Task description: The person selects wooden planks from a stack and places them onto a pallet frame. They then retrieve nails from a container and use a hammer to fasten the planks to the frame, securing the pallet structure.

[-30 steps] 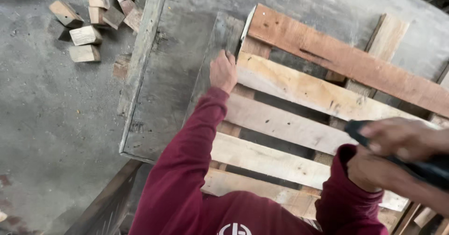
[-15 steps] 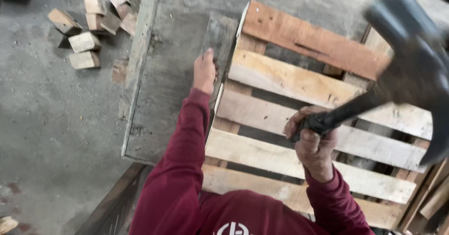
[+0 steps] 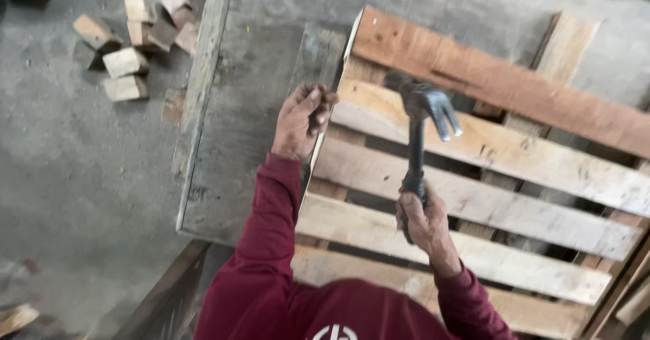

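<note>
The right hand (image 3: 421,219) grips a dark hammer (image 3: 421,120) above the wooden pallet (image 3: 487,198) on the bench (image 3: 250,110). The left hand (image 3: 301,120) pinches something small at the pallet's left edge.

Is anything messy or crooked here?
Yes. A pile of wood blocks lies jumbled on the floor at upper left. On the pallet, the top board is redder than the pale ones.
</note>
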